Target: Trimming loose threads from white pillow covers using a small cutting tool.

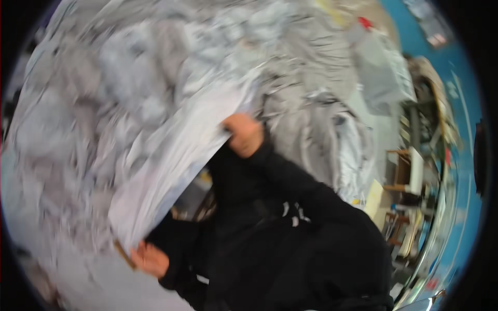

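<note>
A pale white-lilac piece of fabric (179, 147) stretches at a slant between my two hands, its near edge pulled fairly straight. My right hand (245, 135) grips that edge near the middle of the view, fingers closed around it. Lower down at the left, my left hand (151, 260) pinches the fabric's other end, though blur softens its fingers. Beside its fingertips shows a short brown strip (124, 255); whether the hand touches it I cannot tell. Black sleeves cover both my arms.
Heaped pale grey and bluish fabric (135, 62) spreads over the work surface ahead and left. Gathered grey cloth (316, 124) lies to the right. Beyond it are a translucent plastic bag (381, 67), a wooden stool with a white top (415, 171) and a blue floor (464, 103).
</note>
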Motion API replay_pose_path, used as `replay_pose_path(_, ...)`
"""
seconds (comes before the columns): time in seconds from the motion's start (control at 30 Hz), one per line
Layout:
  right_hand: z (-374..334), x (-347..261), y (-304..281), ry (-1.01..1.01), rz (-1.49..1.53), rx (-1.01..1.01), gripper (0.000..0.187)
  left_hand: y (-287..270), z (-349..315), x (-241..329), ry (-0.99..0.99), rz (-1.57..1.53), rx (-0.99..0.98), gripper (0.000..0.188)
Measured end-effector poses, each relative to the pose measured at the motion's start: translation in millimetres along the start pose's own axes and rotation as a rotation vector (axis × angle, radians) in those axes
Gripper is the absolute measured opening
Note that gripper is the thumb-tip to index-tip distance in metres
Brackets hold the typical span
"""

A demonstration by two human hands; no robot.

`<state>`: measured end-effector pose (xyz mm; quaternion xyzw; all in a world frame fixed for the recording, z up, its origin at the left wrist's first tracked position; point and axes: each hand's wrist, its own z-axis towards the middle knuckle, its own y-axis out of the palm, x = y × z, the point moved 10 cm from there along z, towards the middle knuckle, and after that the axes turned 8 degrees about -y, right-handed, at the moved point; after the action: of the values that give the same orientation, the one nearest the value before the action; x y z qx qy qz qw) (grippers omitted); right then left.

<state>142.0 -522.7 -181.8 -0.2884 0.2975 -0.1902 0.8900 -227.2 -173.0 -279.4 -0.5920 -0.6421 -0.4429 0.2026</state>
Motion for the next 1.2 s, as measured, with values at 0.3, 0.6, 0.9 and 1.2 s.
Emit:
replay_pose_path(0.3, -6, 5, -10, -0.073, 0.081, 0.023, 0.037, 15, -3, 26, 0.1, -0.194, -0.102, 0.012)
replay_pose_path(0.6, -5, -19, 15, -0.041, 0.256, -0.241, 0.033, -33, 40, 36, 0.121, 0.019, 0.157, 0.01)
replay_pose_path(0.9, -14, -53, 36, -0.182, 0.292, -0.495, 0.036, -34, 73, 46, 0.266, 0.628, 0.248, 0.019)
replay_pose_path(1.2, -20, -37, 35, -0.108, 0.343, -0.5, 0.04, 151, -90, 32, 0.889, 1.092, -0.149, 0.03)
